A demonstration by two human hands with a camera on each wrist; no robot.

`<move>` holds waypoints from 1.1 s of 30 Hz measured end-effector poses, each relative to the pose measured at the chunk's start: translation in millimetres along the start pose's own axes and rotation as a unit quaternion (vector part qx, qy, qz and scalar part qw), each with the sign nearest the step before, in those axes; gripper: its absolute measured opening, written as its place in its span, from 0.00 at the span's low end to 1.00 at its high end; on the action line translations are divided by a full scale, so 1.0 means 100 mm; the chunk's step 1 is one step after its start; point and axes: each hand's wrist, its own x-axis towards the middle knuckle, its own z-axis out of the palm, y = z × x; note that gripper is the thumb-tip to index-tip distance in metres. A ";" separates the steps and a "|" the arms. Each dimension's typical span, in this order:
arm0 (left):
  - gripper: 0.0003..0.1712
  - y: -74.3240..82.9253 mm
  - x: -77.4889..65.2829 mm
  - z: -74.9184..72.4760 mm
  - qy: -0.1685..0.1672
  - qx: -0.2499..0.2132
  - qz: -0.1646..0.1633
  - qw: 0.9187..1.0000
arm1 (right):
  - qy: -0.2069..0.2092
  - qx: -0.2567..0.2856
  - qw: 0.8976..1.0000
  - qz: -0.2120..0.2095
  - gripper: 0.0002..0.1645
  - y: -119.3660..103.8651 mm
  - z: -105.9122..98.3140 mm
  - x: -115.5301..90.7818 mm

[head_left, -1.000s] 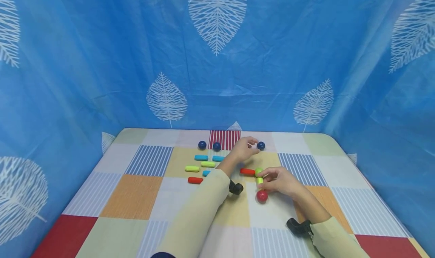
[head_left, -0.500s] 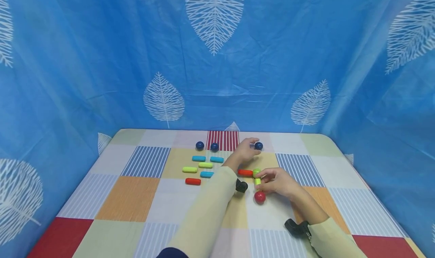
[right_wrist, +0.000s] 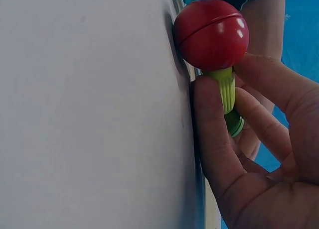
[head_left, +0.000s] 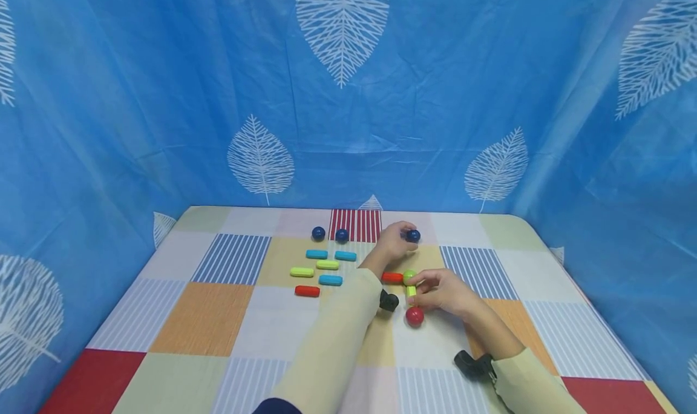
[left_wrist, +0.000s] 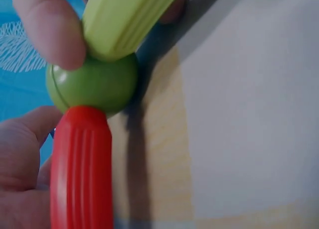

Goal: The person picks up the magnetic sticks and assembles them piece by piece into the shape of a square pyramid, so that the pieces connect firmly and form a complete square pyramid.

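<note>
right of centre in the head view, the joined piece (head_left: pixel 411 293), 2 rods and 2 balls, looks light, stiff and smooth; its ribbed yellow-green rod (right_wrist: pixel 228 92) seems the surest hold, and the right hand (head_left: pixel 443 290) pinches it there. above, the left hand (head_left: pixel 393 241) curls thumb and fingers round a dark blue ball (head_left: pixel 414 236), probably slippery. the left wrist view cuts off the red rod (left_wrist: pixel 82 164) and hides nearly all of that ball.

A screened-off tabletop setting is being shown: a patchwork-patterned table (head_left: pixel 201 320) is being enclosed at the back and both sides by blue leaf-printed sheeting (head_left: pixel 425 99) (hung like a curtain), while the wider room is being hidden from view.
</note>
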 end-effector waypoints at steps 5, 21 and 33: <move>0.19 0.04 -0.04 0.02 0.023 0.041 -0.014 0.999 | -0.004 -0.001 1.000 -0.001 0.25 0.00 0.01 0.00; 0.13 0.00 -0.11 -0.04 0.005 0.023 0.019 1.000 | -0.008 0.004 1.000 -0.004 0.26 0.00 0.01 0.02; 0.16 -0.14 -0.22 -0.35 -0.014 -0.027 0.037 0.999 | -0.002 -0.002 1.000 0.004 0.25 -0.01 0.01 0.00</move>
